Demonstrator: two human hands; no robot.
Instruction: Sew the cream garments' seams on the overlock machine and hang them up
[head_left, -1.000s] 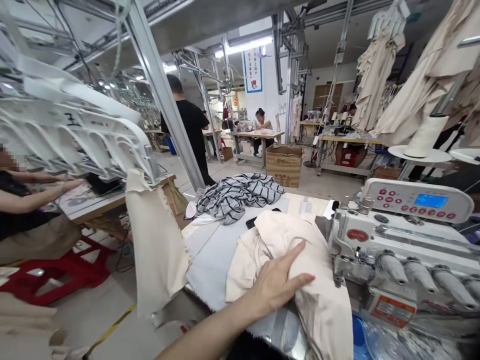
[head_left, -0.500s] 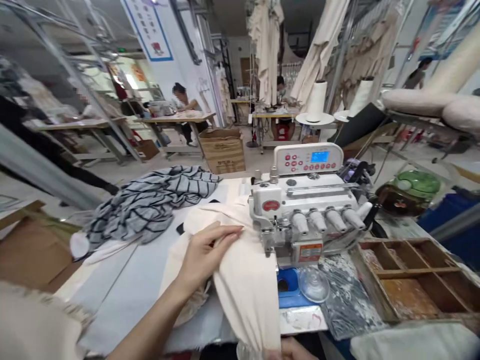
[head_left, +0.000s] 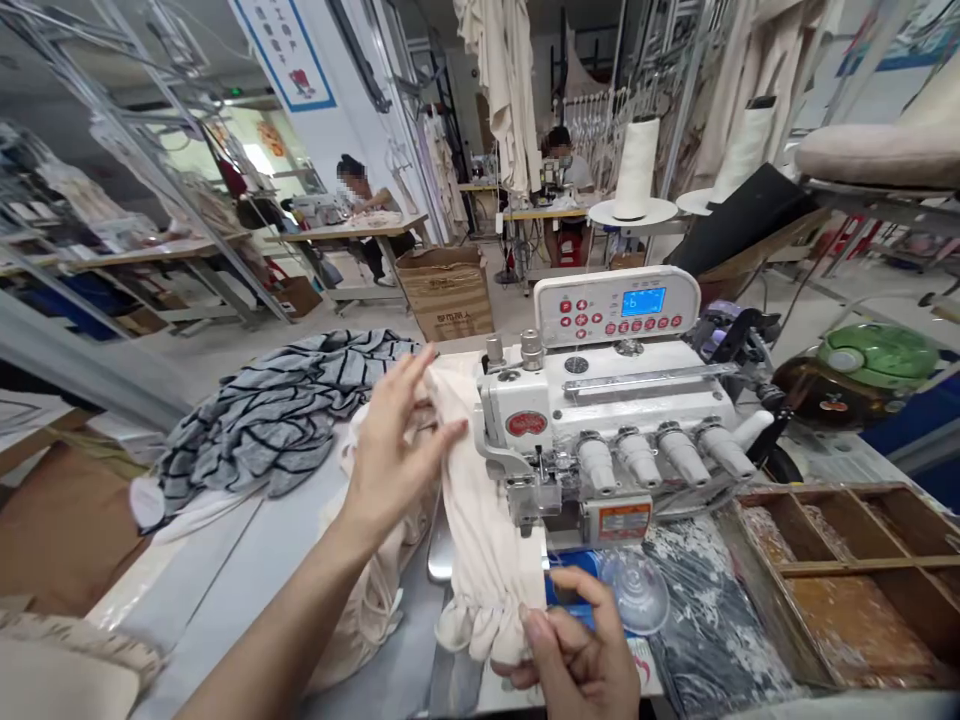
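The left hand is spread against the cream cloth beside the sewing machine; the right hand pinches the cloth's gathered end.

The bottom edge crops the right hand, and the right edge crops the wooden tray.

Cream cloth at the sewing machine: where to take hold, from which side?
I'd pinch the gathered near end of the cream cloth, coming from the near right, where the right hand holds it. The ruffles bunch into a thicker edge there; farther up, it runs close beside the sewing machine.
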